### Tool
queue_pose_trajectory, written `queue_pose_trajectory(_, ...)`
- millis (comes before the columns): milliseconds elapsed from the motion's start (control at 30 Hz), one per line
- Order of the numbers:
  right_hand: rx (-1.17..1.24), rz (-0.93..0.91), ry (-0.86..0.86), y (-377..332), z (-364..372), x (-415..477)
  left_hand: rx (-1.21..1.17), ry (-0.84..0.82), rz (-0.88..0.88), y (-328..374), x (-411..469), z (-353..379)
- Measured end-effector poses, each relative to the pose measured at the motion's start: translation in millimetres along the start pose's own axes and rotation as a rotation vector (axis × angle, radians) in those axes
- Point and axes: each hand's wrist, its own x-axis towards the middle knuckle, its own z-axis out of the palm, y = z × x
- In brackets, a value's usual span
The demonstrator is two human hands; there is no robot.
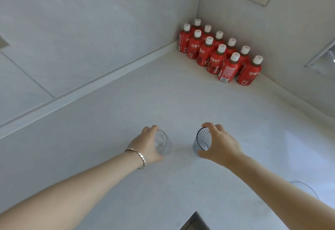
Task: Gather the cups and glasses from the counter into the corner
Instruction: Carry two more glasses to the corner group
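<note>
two glasses in play here. my left hand (147, 143) is wrapped around a clear glass (161, 142), which sits on its right side, fingers over the top and thumb under. my right hand (218, 145) grips a ribbed glass (203, 142) that's just to its left. both are over the white counter (126, 106), apart from each other. the ribbed one is tipped, mouth facing up and toward me. red bottles (220, 53) fill the corner, well beyond.
</note>
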Motion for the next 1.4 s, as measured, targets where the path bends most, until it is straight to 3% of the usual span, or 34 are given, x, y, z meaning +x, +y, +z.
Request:
queue_pose_trajectory(233, -0.083, -0.286, -0.073, -114, 26, -16, -0.106, 0.173, -0.207, -113, -124, -29)
queue_pose_trajectory(533, -0.177, -0.696, -0.211, -350, 119, -104, -0.175, 0.396, -0.559, -305, -316, -41)
queue_pose_trajectory(800, -0.187, -0.799, -0.283, -521, 219, -193, -0.143, 0.449, -0.752, -483, -444, -56)
queue_pose_trajectory(1067, -0.251, -0.797, -0.312, -607, 277, -238, -0.091, 0.469, -0.822, -633, -459, -104)
queue_pose_trajectory(1233, -0.298, -0.813, -0.316, -633, 293, -239, -0.141, 0.388, -0.791, -675, -446, -108)
queue_pose_trajectory(1400, -0.318, -0.832, -0.303, -653, 301, -231, 0.038, 0.341, -0.748, -696, -443, -109)
